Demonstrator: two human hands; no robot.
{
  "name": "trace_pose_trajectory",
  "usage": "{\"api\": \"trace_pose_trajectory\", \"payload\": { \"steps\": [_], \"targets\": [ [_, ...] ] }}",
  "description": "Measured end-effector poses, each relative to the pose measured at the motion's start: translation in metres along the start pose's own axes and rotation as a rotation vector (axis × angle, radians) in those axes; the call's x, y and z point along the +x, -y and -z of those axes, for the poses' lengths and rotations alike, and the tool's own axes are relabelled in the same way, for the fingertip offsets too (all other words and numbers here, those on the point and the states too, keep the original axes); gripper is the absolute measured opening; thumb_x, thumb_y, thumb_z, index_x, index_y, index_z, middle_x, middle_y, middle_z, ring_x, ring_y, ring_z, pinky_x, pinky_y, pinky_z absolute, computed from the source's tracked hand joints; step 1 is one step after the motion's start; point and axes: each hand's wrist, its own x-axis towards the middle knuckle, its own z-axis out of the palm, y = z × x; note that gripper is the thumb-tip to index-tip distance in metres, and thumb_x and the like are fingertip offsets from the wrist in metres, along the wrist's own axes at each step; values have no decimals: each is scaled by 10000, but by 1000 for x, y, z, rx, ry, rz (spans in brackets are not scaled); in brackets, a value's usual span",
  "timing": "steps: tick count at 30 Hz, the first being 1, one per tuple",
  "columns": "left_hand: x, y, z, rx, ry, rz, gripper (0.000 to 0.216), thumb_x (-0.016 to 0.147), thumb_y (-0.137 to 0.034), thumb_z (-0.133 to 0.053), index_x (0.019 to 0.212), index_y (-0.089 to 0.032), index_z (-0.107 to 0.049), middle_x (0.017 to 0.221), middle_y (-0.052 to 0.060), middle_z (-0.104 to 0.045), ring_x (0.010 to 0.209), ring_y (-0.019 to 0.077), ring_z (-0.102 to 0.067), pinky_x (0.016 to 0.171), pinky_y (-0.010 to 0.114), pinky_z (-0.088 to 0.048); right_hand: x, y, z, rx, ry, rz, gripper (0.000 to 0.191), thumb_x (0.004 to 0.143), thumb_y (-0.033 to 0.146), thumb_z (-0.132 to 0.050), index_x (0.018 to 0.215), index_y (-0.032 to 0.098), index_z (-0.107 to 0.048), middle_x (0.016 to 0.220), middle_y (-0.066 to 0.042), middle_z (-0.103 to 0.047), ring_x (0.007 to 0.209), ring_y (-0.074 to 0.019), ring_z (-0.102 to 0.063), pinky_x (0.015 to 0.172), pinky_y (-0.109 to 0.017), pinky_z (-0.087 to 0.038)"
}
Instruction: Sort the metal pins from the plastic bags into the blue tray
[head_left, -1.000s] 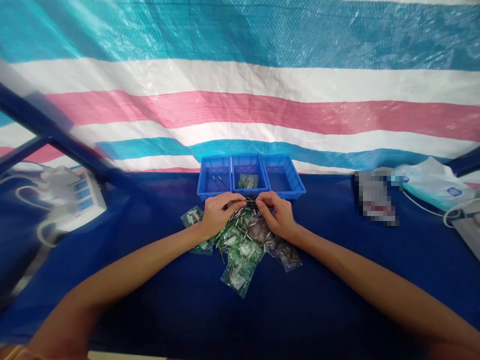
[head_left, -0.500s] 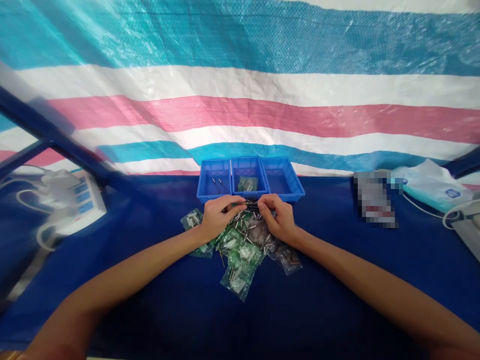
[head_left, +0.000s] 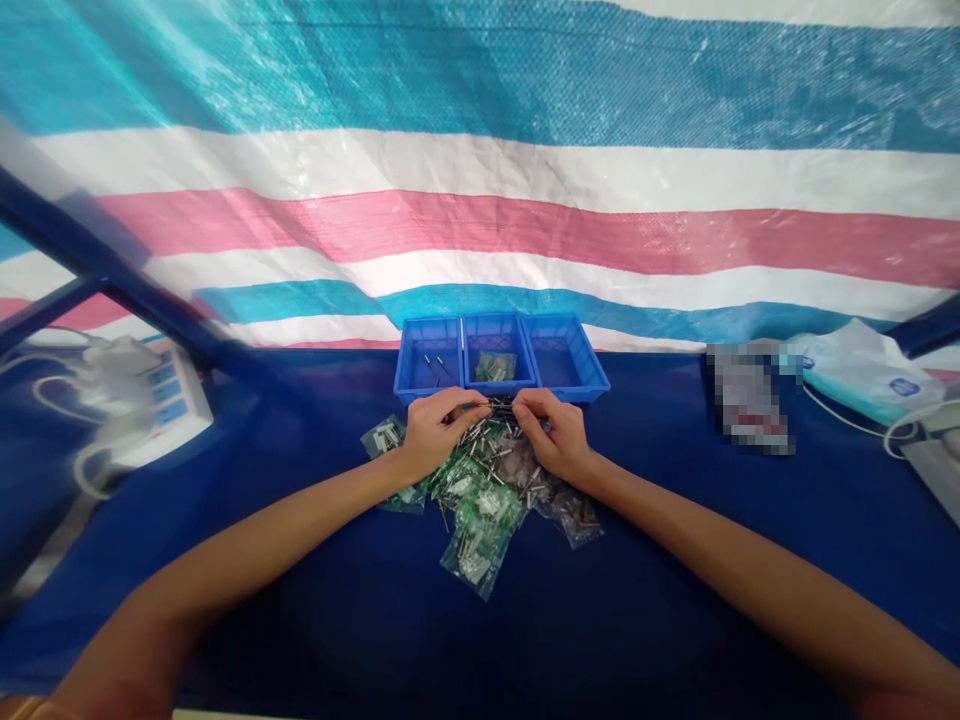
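Note:
My left hand [head_left: 435,432] and my right hand [head_left: 553,432] rest on a pile of small clear bags [head_left: 480,500] holding metal pins, spread on the blue table. Both hands have their fingers curled, fingertips nearly meeting over a cluster of loose thin metal pins [head_left: 501,407] at the far side of the pile. What exactly each pinch holds is too small to tell. Just beyond stand three joined blue bins: the left bin [head_left: 431,355] has a few pins, the middle bin [head_left: 496,350] has one bag, and the right bin [head_left: 564,355] looks bare.
A white power strip with cables [head_left: 142,400] lies at the left. A blurred package [head_left: 746,395], a white and teal plastic pack [head_left: 862,365] and a cable sit at the right. A striped tarp [head_left: 480,180] hangs behind the table.
Both hands stay at the far edge of the pile; the fingers shift only slightly. The view has tilted a little.

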Motion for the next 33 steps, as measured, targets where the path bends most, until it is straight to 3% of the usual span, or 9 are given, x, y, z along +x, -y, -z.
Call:
{"api": "trace_pose_trajectory", "payload": {
  "steps": [23,33],
  "targets": [
    [-1,1,2,-4,37,15,174,827,-260,-589,721,-142,-661,598,13,-652,525,93,-585,528,191,-439,0,0,0,-44,-34,27,135,876,235,-465,836,187,-585,579,15,-601,481,-94,-555,469,-188,-413],
    [-1,1,2,-6,39,20,206,843,-266,-566,708,-140,-656,588,12,-643,521,91,-577,534,191,-439,1,2,0,-44,-64,47,109,861,240,-494,868,188,-590,486,62,-510,406,-75,-478,435,-184,-387]
  ]
}}
